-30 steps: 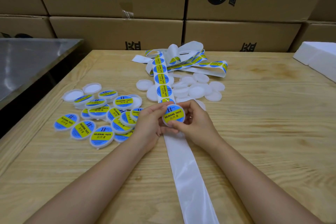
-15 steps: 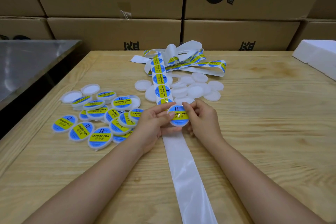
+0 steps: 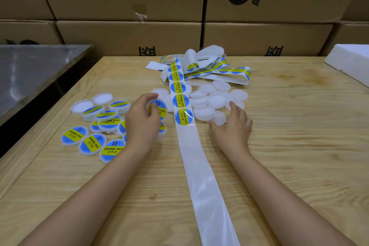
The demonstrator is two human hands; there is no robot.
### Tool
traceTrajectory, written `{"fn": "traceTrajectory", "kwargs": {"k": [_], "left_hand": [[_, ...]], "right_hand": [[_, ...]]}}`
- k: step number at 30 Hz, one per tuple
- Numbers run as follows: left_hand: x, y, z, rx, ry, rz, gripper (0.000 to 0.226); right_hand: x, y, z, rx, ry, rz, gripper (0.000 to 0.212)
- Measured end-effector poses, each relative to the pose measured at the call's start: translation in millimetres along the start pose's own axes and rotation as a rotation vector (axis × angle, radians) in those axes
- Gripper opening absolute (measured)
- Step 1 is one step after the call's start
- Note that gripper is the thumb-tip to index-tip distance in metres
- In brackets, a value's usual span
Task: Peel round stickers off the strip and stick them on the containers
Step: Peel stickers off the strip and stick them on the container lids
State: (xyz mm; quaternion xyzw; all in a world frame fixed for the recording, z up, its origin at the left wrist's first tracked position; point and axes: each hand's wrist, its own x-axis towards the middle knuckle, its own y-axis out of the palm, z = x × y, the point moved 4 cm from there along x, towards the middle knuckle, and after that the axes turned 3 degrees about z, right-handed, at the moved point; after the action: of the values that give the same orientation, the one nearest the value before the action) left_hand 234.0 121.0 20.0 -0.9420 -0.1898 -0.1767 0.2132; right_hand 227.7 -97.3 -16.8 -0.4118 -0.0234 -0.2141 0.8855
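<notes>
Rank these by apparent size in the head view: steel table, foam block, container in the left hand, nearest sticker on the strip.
1. steel table
2. foam block, cut off by the frame edge
3. container in the left hand and sticker: they look alike, so unranked

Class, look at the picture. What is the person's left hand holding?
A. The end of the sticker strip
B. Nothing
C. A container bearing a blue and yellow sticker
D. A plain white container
C: the left hand grips a stickered container, whose blue and yellow face shows between the fingers, just left of the strip.
</notes>
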Motion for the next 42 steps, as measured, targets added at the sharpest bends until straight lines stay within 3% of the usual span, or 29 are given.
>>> {"fn": "traceTrajectory", "kwargs": {"k": [4,9,13,16,21,24,27,29,31,34,36,39,42], "left_hand": [[10,-8,19,0.270,-0.079,-0.027,0.029],[14,-3,26,0.544,-0.052,0.043,0.035],[12,1,29,0.646,-0.019,0.082,0.038],[11,2,28,0.647,0.008,0.084,0.043],[7,0,19,0.604,0.116,-0.019,0.028],[0,0,-2,0.458,0.318,-0.047,0.027],[-15,9,-22,0.236,0.554,0.065,0.027],[-25,17,-28,0.045,0.478,0.177,0.028],[-35,28,-28,-0.157,0.287,0.289,0.030],[-44,46,-20,-0.396,0.030,0.484,0.038],[-44,49,-16,-0.483,-0.040,0.542,0.034],[-38,45,-9,-0.501,-0.091,0.485,0.014],[-33,41,-2,-0.496,-0.146,0.338,0.007]], "right_hand": [[-1,5,0,-0.100,-0.090,0.094,0.042],[-2,3,-1,-0.058,-0.096,0.081,0.008],[-2,-1,-1,-0.014,-0.090,0.049,0.006],[-5,-3,5,0.013,-0.113,-0.008,0.005],[-7,-14,7,0.129,-0.068,-0.136,0.007],[-6,-20,5,0.200,-0.075,-0.251,0.005],[-5,-26,3,0.367,-0.071,-0.324,0.007],[-6,-29,5,0.543,-0.059,-0.331,0.008],[-8,-29,12,0.764,-0.045,-0.272,0.008],[-15,-17,26,1.086,-0.022,-0.057,0.011],[-23,-5,36,1.188,0.000,0.129,0.009],[-29,7,38,1.186,0.020,0.272,0.009],[-31,7,36,0.802,-0.158,0.256,0.009]]}}
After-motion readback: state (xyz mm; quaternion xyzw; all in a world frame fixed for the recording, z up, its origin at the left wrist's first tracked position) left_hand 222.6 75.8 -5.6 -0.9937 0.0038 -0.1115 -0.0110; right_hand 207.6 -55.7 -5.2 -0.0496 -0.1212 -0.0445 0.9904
